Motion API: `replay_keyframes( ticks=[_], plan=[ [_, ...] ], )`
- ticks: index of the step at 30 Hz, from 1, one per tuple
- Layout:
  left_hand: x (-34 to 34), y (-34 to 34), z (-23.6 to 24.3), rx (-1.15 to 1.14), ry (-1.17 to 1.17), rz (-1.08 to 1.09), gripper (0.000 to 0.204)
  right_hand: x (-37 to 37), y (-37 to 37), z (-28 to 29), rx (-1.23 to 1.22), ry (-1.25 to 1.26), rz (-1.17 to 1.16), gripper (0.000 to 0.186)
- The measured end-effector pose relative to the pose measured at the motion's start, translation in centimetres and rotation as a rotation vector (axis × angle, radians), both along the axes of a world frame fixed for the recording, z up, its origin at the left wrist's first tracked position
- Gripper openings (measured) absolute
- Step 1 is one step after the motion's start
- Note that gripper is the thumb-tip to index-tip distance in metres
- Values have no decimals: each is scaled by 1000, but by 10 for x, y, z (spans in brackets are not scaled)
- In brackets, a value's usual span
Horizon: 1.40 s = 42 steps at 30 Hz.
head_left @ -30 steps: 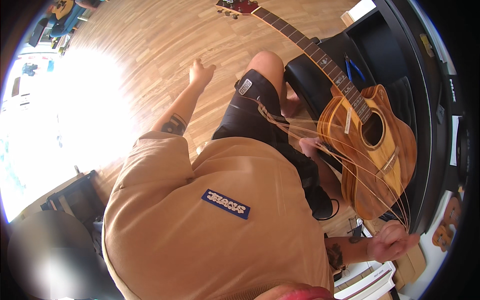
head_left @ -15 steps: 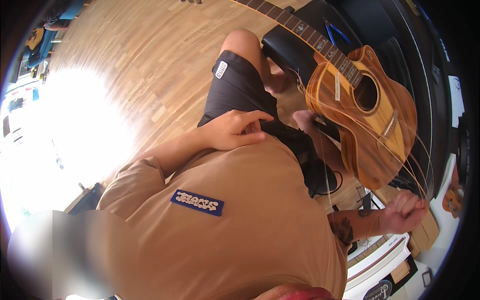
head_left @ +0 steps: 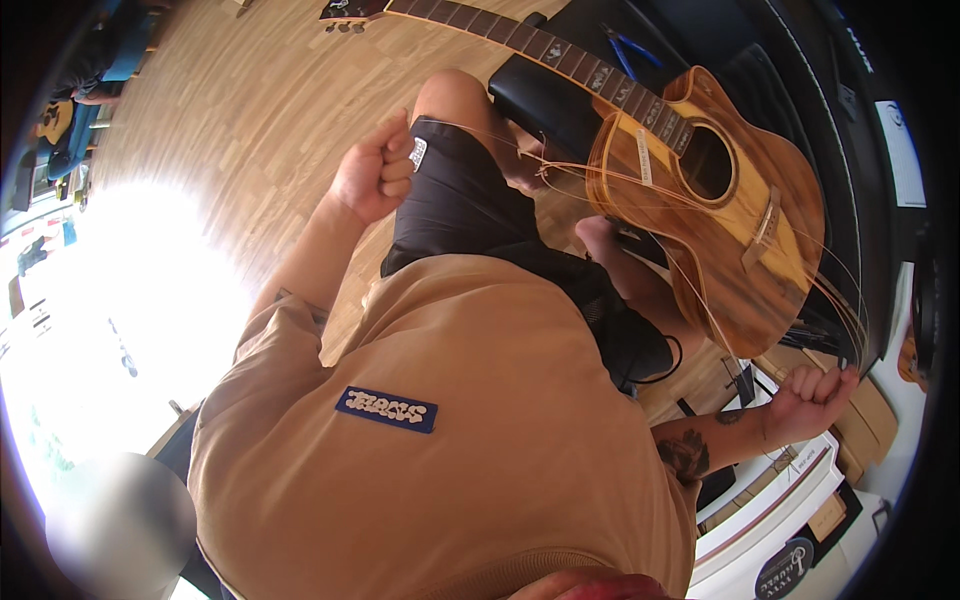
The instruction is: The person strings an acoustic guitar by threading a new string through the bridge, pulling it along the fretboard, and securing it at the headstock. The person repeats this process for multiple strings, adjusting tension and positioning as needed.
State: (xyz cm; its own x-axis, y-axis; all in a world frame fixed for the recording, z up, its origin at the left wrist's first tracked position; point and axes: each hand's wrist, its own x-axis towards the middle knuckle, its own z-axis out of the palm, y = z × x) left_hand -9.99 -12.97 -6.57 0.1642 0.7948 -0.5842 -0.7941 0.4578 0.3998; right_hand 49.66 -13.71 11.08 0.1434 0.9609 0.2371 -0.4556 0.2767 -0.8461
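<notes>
A brown acoustic guitar with a round sound hole lies face up on my right, its neck stretching to the far left. Loose guitar strings curl over its body and past its lower edge. My left hand is raised beside my bent knee, fingers closed in a pinch on a thin string running toward the guitar. Low on the right, beyond the guitar's lower end, my right hand is closed on the ends of several strings. How the two lots of string connect cannot be made out.
Under the guitar's neck is a black padded support. Blue-handled pliers lie on a black surface behind it. Cardboard and a white case-like object stand near my right arm. Bright glare covers the left side.
My left hand has lifted from my belly to the far left, closing on a string. My right hand stays near the guitar's lower end. The view has shifted, bringing the headstock in.
</notes>
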Motion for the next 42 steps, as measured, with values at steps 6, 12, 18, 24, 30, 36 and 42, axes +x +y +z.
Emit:
replay_keyframes(
  ticks=[6,12,18,24,30,36,42],
  plan=[
    [-25,5,-6,-108,66,149,42,14,3,-1,-29,77,74,28],
    [-31,3,-13,-54,248,197,39,21,16,-23,-144,43,-83,24],
    [-10,0,10,223,326,-84,34,12,-2,-39,-140,-188,-244,24],
    [33,5,41,352,483,-621,29,9,-13,-47,-218,-235,-422,26],
    [97,12,34,862,1470,-735,49,-18,-15,-35,-163,-502,-433,23],
    [182,23,68,1116,1238,-843,95,-11,-2,-13,180,-902,-208,22],
    [215,29,59,1286,1124,-845,104,-15,-8,25,411,-801,-226,26]
  ],
)
